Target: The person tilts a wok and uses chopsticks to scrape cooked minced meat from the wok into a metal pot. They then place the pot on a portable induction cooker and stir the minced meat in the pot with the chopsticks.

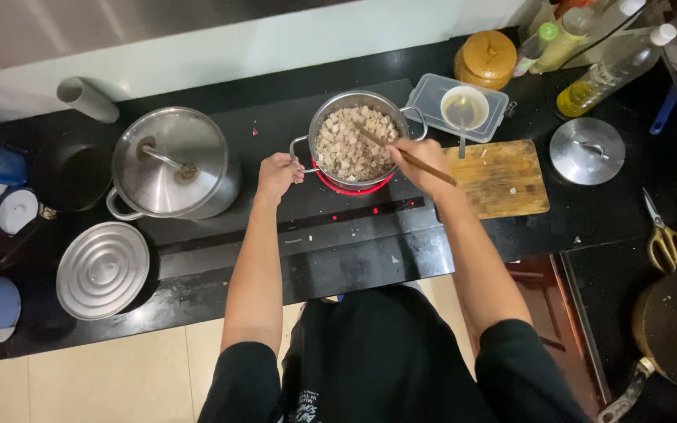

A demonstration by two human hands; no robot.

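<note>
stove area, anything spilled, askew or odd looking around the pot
Nothing serious. A few small scraps lie loose on the black cooktop left of the small pot, and crumbs dot the wooden cutting board. The pot sits squarely on the glowing red burner, the left hand on its handle and the right hand holding chopsticks.

Small round stainless steel pot with two side handles, upright on glowing red burner of black cooktop, near its back edge, right of centre. Filled nearly to rim with pale brown diced meat pieces. Pair of brown wooden chopsticks slants in from right, tips in the meat.
</note>
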